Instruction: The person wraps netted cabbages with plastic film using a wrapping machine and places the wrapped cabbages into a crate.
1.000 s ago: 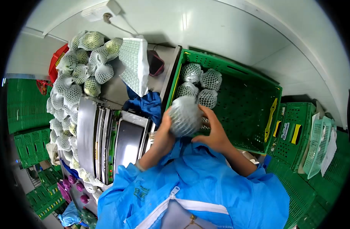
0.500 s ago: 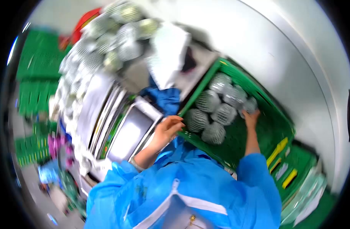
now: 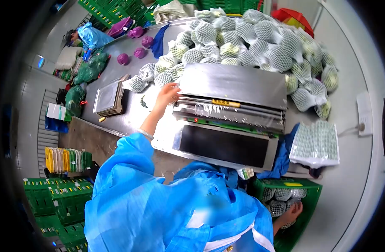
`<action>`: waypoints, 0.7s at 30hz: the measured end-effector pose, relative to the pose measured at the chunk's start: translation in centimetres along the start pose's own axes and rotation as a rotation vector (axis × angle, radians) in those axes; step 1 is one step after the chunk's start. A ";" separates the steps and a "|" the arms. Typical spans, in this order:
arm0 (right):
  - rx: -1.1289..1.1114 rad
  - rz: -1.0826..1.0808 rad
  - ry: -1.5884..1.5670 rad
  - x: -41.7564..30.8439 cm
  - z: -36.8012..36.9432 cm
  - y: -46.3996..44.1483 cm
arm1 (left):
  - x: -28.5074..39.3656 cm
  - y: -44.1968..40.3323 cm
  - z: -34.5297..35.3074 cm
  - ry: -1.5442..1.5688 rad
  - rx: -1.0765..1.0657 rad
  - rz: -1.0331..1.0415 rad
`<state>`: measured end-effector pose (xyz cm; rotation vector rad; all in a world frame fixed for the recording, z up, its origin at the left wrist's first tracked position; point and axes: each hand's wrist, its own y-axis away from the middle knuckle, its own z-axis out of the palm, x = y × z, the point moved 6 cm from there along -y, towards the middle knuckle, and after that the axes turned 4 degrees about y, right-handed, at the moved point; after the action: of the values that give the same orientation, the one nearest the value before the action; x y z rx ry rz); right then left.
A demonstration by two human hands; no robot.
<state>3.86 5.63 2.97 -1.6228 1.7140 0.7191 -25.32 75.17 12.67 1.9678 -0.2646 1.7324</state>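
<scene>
My left hand is at the left end of the film-wrapping machine, fingers stretched out and apart, with nothing visible in them. Just beyond the fingertips lie pale green, round vegetables in white foam nets, part of a large heap. Low on the right, my right hand is inside a green crate. Its fingers are bent over a netted round vegetable, mostly hidden under the hand. Several more netted vegetables, shiny as if film-wrapped, sit beside it.
A scale stands left on the metal table, with purple round vegetables behind it. A printed white sheet hangs at the right near the wall. Stacked green crates stand lower left. Another person in blue is at the far left.
My view has swung left, so the machine is now central and the crate low on the right. My left hand has moved from the crate's edge to the machine's left end. My right hand stays in the crate.
</scene>
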 end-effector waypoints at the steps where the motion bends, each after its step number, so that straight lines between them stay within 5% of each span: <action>1: -0.086 -0.059 -0.089 -4.3 2.7 0.9 | -3.2 -3.6 -6.7 -0.130 0.230 0.075; 3: -0.299 -0.460 0.070 -13.7 7.8 3.3 | -7.8 -8.4 -16.2 -0.342 0.589 0.010; 4: -0.338 -0.641 0.062 -18.2 9.9 4.8 | -7.3 -8.9 -16.5 -0.423 0.604 -0.008; 6: -0.494 -0.723 0.034 -24.0 13.5 7.4 | -9.3 -12.7 -17.1 -0.567 0.503 0.155; 12: -0.709 -0.828 0.034 -31.9 19.0 12.4 | -12.7 -18.5 -16.0 -0.719 0.541 -0.022; 14: -0.790 -0.796 0.089 -32.5 20.2 13.4 | -12.8 -19.3 -17.6 -0.613 0.488 -0.079; 16: -0.855 -0.818 0.143 -34.0 21.1 14.3 | -15.5 -20.3 -20.9 -0.099 0.431 0.004; 17: -0.870 -0.907 0.174 -34.7 21.7 14.6 | -15.4 -19.2 -21.0 0.258 0.432 -0.166; 21: -0.914 -0.930 0.024 -37.6 25.3 15.4 | -6.8 -12.8 -15.6 0.926 0.048 -0.170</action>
<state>-8.75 50.10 15.46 -2.7048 0.4092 1.0205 -34.20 92.44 4.01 0.9910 0.2627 2.3105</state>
